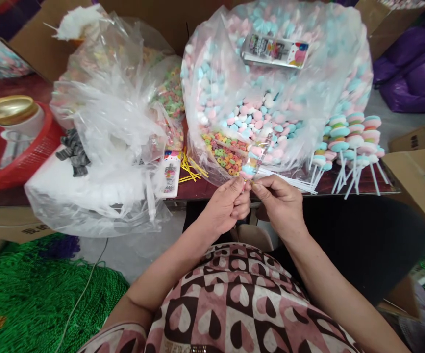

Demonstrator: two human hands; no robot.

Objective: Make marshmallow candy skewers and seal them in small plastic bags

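At the table's front edge, my left hand (pixel 230 206) is closed around the bottom of a marshmallow skewer (pixel 248 169) in a clear wrapper. The skewer points up and away from me, with pink and blue pieces showing through the film. Right beside it, my right hand (pixel 278 201) pinches at the wrapper's neck, where a little yellow of a twist tie shows between the fingertips. The stick's lower end is hidden in my left fist. Behind my hands, colourful ring candies (pixel 229 152) and loose pastel marshmallows (pixel 249 117) lie in a large open plastic bag (pixel 212 83).
Finished-looking marshmallow skewers (pixel 355 132) stack at the right, near white sticks (pixel 289 179). Yellow twist ties (pixel 192 169) lie left of my hands, by printed wrappers (pixel 170 174). Further left are a plastic bag (pixel 120 132) and a red basket (pixel 46 147) holding a gold-lidded jar (pixel 8 109).
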